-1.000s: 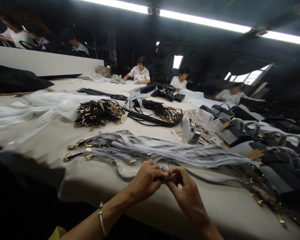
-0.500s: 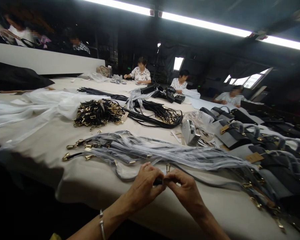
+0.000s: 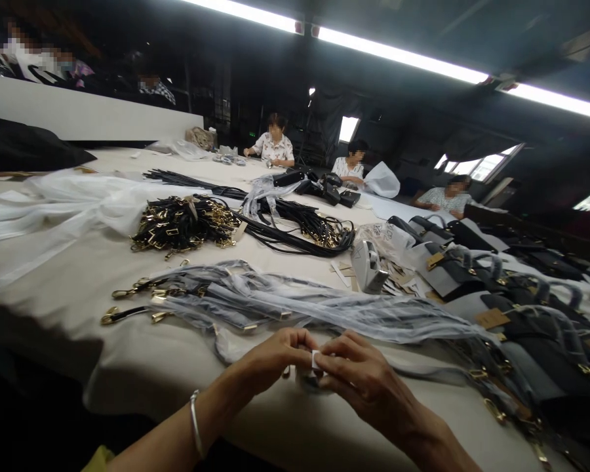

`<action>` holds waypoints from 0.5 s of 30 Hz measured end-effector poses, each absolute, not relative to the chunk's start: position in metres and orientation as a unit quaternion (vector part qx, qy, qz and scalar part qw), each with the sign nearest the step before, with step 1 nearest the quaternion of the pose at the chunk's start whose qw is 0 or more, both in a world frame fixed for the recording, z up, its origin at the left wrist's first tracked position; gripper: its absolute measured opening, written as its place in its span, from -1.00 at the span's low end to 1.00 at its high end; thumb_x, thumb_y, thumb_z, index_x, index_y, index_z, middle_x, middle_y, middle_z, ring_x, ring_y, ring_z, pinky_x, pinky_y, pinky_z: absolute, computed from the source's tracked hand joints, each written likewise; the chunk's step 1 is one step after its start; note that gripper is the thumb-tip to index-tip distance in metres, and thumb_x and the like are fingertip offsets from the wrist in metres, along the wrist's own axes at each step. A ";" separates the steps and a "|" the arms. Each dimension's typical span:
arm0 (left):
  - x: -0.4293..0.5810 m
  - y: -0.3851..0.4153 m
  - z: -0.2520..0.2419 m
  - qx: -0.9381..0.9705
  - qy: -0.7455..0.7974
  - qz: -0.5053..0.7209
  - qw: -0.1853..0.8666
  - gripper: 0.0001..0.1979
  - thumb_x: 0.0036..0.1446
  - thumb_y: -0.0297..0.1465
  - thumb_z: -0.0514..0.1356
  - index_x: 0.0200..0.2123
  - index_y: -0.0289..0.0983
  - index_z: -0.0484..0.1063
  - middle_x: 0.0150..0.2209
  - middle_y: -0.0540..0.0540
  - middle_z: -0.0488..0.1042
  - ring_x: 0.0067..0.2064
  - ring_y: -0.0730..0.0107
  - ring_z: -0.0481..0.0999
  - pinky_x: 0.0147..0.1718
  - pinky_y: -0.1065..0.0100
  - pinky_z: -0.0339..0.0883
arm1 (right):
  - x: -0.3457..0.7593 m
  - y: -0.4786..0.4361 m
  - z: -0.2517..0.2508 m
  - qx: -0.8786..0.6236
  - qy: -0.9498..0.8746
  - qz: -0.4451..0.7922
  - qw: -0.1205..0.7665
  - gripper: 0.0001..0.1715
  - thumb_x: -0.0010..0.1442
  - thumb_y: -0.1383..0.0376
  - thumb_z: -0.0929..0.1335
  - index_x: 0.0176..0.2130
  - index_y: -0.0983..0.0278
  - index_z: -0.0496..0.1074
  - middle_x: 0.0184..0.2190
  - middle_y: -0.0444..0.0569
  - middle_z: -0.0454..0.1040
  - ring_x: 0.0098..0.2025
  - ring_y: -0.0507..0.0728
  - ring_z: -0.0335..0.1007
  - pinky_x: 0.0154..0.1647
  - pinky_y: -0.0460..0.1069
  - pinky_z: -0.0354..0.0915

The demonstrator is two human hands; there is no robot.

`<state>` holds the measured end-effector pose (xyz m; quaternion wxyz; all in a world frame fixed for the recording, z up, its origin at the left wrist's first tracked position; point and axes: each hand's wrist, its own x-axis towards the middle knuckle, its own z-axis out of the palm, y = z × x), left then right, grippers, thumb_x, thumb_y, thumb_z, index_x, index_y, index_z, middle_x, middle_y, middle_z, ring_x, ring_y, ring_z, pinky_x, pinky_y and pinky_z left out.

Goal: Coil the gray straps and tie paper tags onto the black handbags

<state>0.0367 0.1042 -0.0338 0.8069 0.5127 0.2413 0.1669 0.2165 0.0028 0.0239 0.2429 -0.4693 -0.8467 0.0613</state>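
My left hand (image 3: 275, 357) is closed in a pinch at the table's front edge, bent round the end of a dark bag strap (image 3: 311, 383). A gold clasp (image 3: 286, 372) hangs just under its fingers. My right hand (image 3: 361, 367) meets it fingertip to fingertip, pinching a small white piece (image 3: 315, 360) against the strap end. The fingers hide much of the strap. Just beyond both hands lies a row of straps in clear plastic sleeves (image 3: 324, 311), with gold clasps at their ends.
Black straps with gold hardware lie bundled (image 3: 187, 223) farther back. A grey tape dispenser (image 3: 368, 265) stands beside paper tags (image 3: 403, 283). Black-and-grey handbags (image 3: 516, 334) crowd the right side. White plastic sheeting (image 3: 93, 203) covers the left. Several people sit across the table.
The gold clasp that stood above my fingers now hangs below the left hand. A small white piece now shows between the fingertips. My right hand has turned over the strap end.
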 end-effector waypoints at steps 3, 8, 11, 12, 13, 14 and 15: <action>0.038 0.110 -0.033 0.511 0.225 0.145 0.817 -0.68 -0.16 -0.33 0.31 -0.27 -0.31 0.49 -0.50 0.08 0.39 -0.53 0.57 0.21 -0.56 0.48 -0.04 | 0.214 0.000 0.031 -0.475 -0.849 0.050 0.224 -0.69 0.33 0.37 0.29 0.04 0.19 0.46 -0.16 0.02 0.51 -0.18 0.12 0.40 -0.09 0.03 0.36; 0.046 0.116 -0.029 0.524 0.265 0.163 0.793 -0.74 -0.12 -0.27 0.30 -0.37 -0.31 0.43 -0.53 0.06 0.39 -0.54 0.57 0.18 -0.56 0.49 -0.08 | 0.239 0.013 0.032 -0.521 -0.778 0.160 0.312 -0.81 0.30 0.24 0.35 -0.18 0.18 0.59 -0.24 -0.02 0.56 -0.18 0.12 0.47 -0.09 -0.01 0.37; 0.052 0.125 -0.026 0.512 0.288 0.205 0.783 -0.69 -0.11 -0.21 0.32 -0.37 -0.30 0.41 -0.51 0.02 0.43 -0.54 0.56 0.18 -0.57 0.49 -0.12 | 0.294 0.040 0.037 -0.654 -0.613 0.132 0.423 -0.68 0.23 0.07 0.37 -0.29 0.24 0.59 -0.27 0.01 0.58 -0.21 0.17 0.49 -0.15 -0.01 0.38; 0.054 0.128 -0.026 0.506 0.293 0.223 0.780 -0.67 -0.11 -0.18 0.33 -0.37 -0.30 0.41 -0.50 0.02 0.43 -0.54 0.56 0.18 -0.57 0.50 -0.12 | 0.317 0.051 0.040 -0.706 -0.540 0.093 0.449 -0.63 0.20 0.03 0.37 -0.27 0.27 0.58 -0.26 0.03 0.58 -0.18 0.21 0.49 -0.14 0.01 0.37; 0.056 0.131 -0.026 0.497 0.296 0.240 0.780 -0.65 -0.10 -0.15 0.34 -0.38 -0.30 0.40 -0.50 0.01 0.44 -0.54 0.57 0.17 -0.57 0.50 -0.12 | 0.340 0.064 0.042 -0.754 -0.465 0.057 0.460 -0.59 0.17 0.00 0.37 -0.24 0.28 0.57 -0.25 0.03 0.59 -0.14 0.24 0.48 -0.10 0.02 0.35; 0.058 0.134 -0.027 0.485 0.298 0.255 0.782 -0.62 -0.10 -0.12 0.35 -0.39 -0.30 0.40 -0.51 0.01 0.44 -0.55 0.57 0.18 -0.57 0.50 -0.11 | 0.362 0.076 0.044 -0.785 -0.414 0.036 0.459 -0.58 0.17 0.01 0.37 -0.22 0.29 0.56 -0.25 0.04 0.59 -0.09 0.27 0.46 -0.07 0.03 0.33; 0.060 0.136 -0.028 0.469 0.298 0.268 0.787 -0.60 -0.11 -0.10 0.36 -0.40 -0.31 0.40 -0.51 0.00 0.44 -0.55 0.57 0.19 -0.57 0.51 -0.09 | 0.382 0.089 0.044 -0.806 -0.381 0.032 0.451 -0.61 0.16 0.03 0.37 -0.23 0.29 0.56 -0.27 0.03 0.59 -0.06 0.29 0.45 -0.05 0.03 0.32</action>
